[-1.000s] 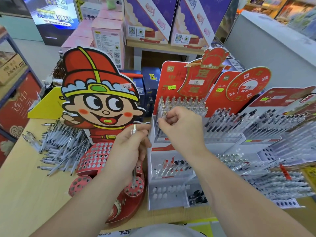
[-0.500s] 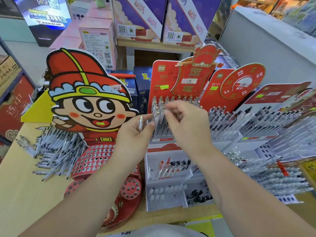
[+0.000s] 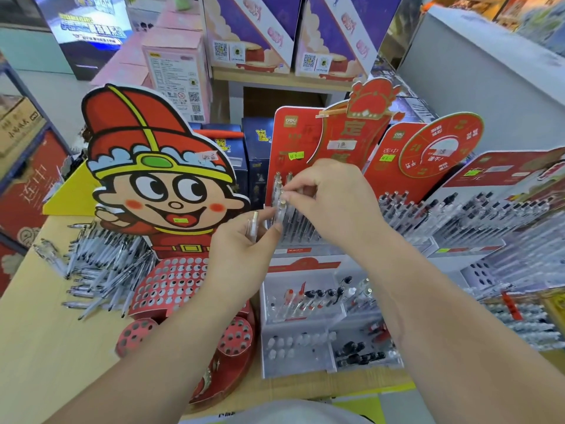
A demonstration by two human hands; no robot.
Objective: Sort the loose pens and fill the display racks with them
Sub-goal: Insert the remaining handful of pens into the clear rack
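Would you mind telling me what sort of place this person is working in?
Most likely a stationery shop: tiered display racks full of pens, handwritten price stickers, a cartoon-character pen stand, and boxed goods stacked behind.

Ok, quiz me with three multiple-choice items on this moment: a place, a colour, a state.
1. Where does the loose pile of clear plastic pens lie? A. on the wooden table, left of the cardboard cartoon-figure stand; B. in a drawer; C. on the floor.
2. What colour is the figure's hat? A. purple; B. red; C. black.
3. What is the left hand doing? A. lying flat; B. holding one clear pen; C. gripping a box.
Answers: A, pens lie spread on the tabletop beside the stand; B, the hat is red with yellow bands; B, its fingers curl round the pen while the right hand pinches a racked pen.
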